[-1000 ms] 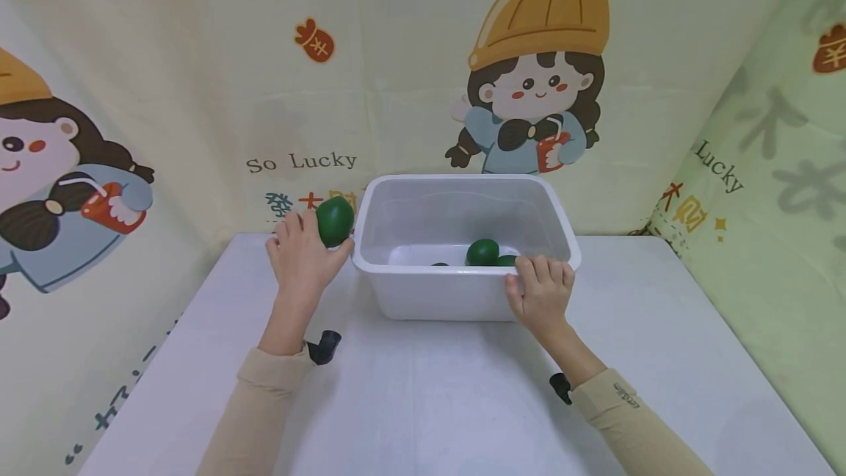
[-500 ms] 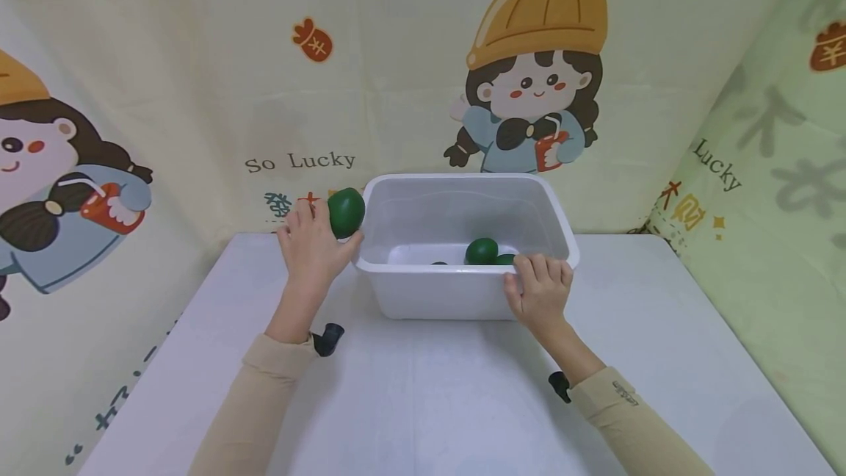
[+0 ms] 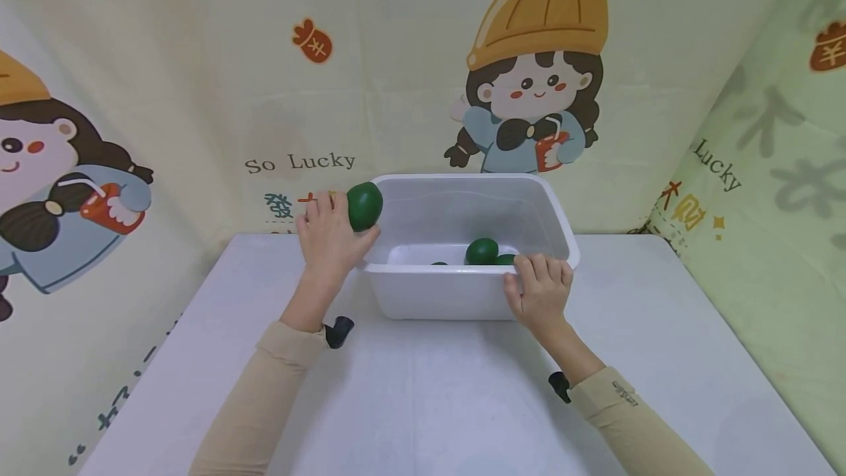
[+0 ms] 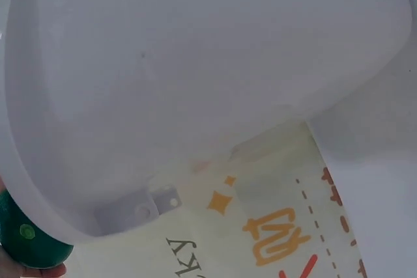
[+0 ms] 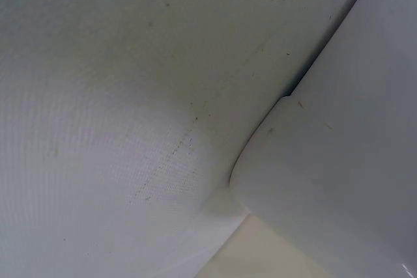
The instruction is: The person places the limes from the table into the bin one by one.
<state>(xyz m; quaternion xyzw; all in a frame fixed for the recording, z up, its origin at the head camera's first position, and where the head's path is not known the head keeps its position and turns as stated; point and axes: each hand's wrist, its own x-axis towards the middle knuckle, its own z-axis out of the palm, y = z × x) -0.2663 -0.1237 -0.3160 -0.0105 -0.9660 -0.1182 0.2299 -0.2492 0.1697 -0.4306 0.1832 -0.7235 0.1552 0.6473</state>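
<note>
My left hand (image 3: 333, 233) grips a smooth dark green avocado (image 3: 365, 206), raised at the left rim of the white plastic tub (image 3: 429, 292). In the left wrist view that avocado (image 4: 29, 236) shows a pale round stem spot, with part of the hand (image 4: 32, 270) below it. My right hand (image 3: 542, 292) holds the tub's front rim near the right corner, fingers over the edge. Inside the tub lies another green avocado (image 3: 482, 251). A second green one (image 3: 505, 259) beside it and a small dark top (image 3: 439, 264) are partly hidden by the front wall.
The tub stands on a white table (image 3: 423, 402), close to a printed cloth backdrop (image 3: 396, 94). More cloth hangs on both sides. Black wrist cameras (image 3: 339, 332) sit at the sleeve cuffs. The right wrist view shows the tub's outer wall (image 5: 326, 161) and the table surface (image 5: 98, 180).
My left hand has carried the avocado right and slightly up, from beside the tub to overlapping its left rim. The right hand, the tub and the avocados inside stay in place.
</note>
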